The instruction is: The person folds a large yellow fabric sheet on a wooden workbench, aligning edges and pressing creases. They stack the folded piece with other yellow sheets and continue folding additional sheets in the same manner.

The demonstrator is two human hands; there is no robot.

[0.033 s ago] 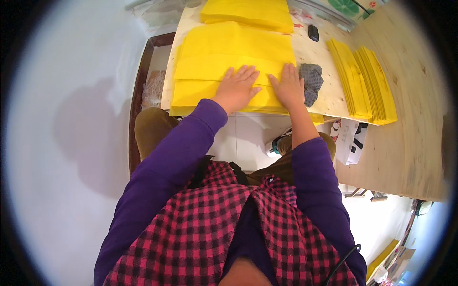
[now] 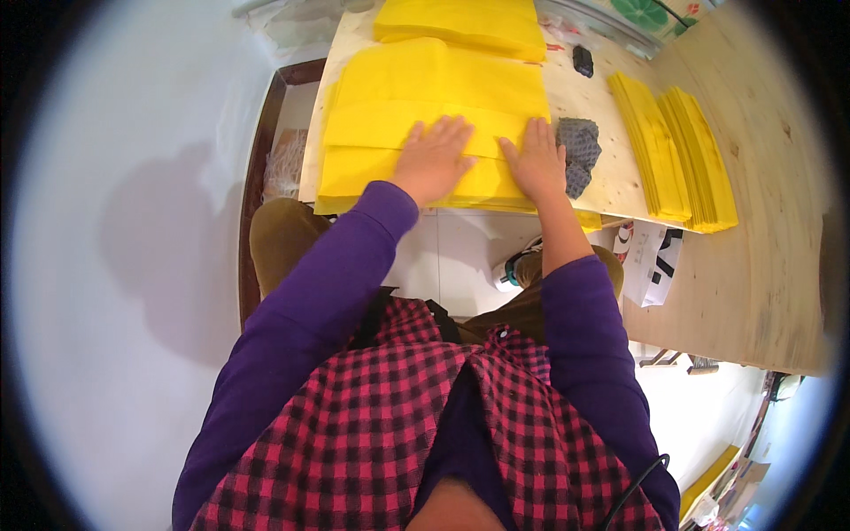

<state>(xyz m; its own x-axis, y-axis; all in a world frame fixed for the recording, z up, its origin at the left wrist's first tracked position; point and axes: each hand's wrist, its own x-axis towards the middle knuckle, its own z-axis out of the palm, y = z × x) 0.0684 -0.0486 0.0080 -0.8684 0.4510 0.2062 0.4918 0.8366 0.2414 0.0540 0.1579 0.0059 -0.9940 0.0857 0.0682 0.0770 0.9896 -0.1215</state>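
Note:
A stack of yellow, felt-like sheets (image 2: 443, 80) lies on the wooden table before me, with a folded band running across its near part. My left hand (image 2: 434, 157) rests flat on that band, palm down and fingers stretched. Near the stack's right edge my right hand (image 2: 537, 159) also lies flat, fingers pointing away from me and thumb apart. Neither hand grips anything. Just right of my right hand sits a crumpled dark grey patterned cloth (image 2: 577, 146).
Another yellow stack (image 2: 460, 22) lies farther back. At the right, folded yellow bundles (image 2: 651, 146) stand side by side near a wooden panel (image 2: 753, 177). A small black object (image 2: 582, 61) is on the tabletop (image 2: 567, 93). Below the table edge hangs a white bag (image 2: 651, 265).
My left hand has slid slightly to the left over the yellow sheets. The right hand and the stack stay where they were.

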